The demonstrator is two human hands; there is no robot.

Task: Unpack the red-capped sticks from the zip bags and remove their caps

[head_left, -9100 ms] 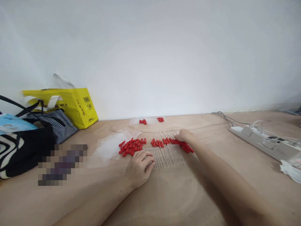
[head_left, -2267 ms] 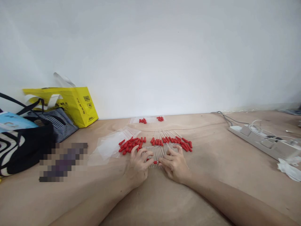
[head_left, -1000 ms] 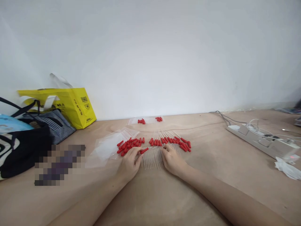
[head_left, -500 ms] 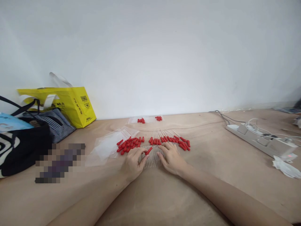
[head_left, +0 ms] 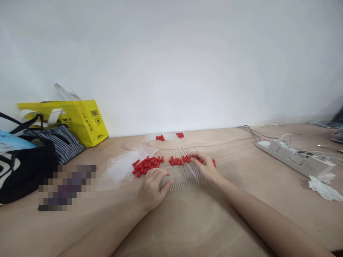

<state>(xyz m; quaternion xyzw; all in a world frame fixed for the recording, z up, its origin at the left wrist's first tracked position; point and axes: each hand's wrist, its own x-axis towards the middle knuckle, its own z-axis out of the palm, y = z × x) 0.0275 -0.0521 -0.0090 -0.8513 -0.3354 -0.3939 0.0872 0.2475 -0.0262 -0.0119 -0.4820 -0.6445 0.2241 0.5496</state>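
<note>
A row of thin clear tubes (head_left: 184, 175) lies fanned out on the wooden table (head_left: 187, 221), many with red caps (head_left: 177, 161) at their far ends. Just left of them is a pile of loose red caps (head_left: 146, 165). My left hand (head_left: 153, 185) lies flat with its fingers stretched onto the left edge of the tubes, and no cap shows in it. My right hand (head_left: 205, 167) reaches over the right part of the row. Its fingers are curled and pinch at the red-capped end of a tube.
Clear plastic bags (head_left: 120, 168) lie left of the caps, and another with a few red caps (head_left: 170, 136) lies by the wall. A yellow bag (head_left: 80, 121) and dark bags (head_left: 29, 164) stand at the left. At the right are a power strip (head_left: 297, 159) with cables and crumpled white plastic (head_left: 323, 189).
My right hand moved from the near ends of the tubes up to the red-capped ends at the right. The red cap seen in my left fingers no longer shows.
</note>
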